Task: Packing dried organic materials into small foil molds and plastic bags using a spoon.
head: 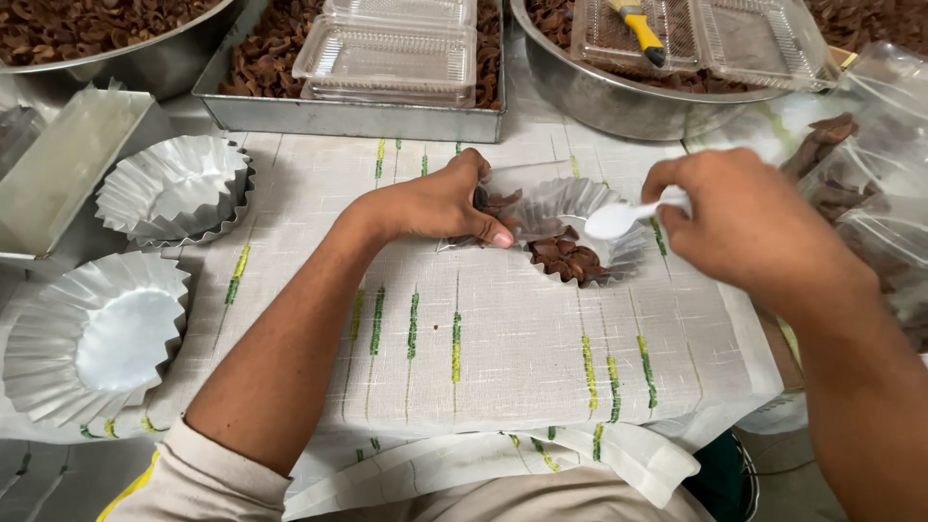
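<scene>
A pleated silver foil cup (619, 253) sits tilted in the middle of the white cloth, with dark brown dried pieces (565, 259) inside it. My left hand (440, 205) grips the cup's left rim together with a clear plastic piece, thumb on top. My right hand (744, 220) holds a white plastic spoon (619, 219) whose bowl is over the cup's opening, above the brown pieces.
Two stacks of empty foil cups (172, 188) (97, 333) lie at the left. Behind stand a rectangular metal tray (348, 114) with clear lidded boxes (387, 53) and round metal bowls (599, 101) of brown pieces. Clear bags of brown pieces (851, 174) crowd the right edge.
</scene>
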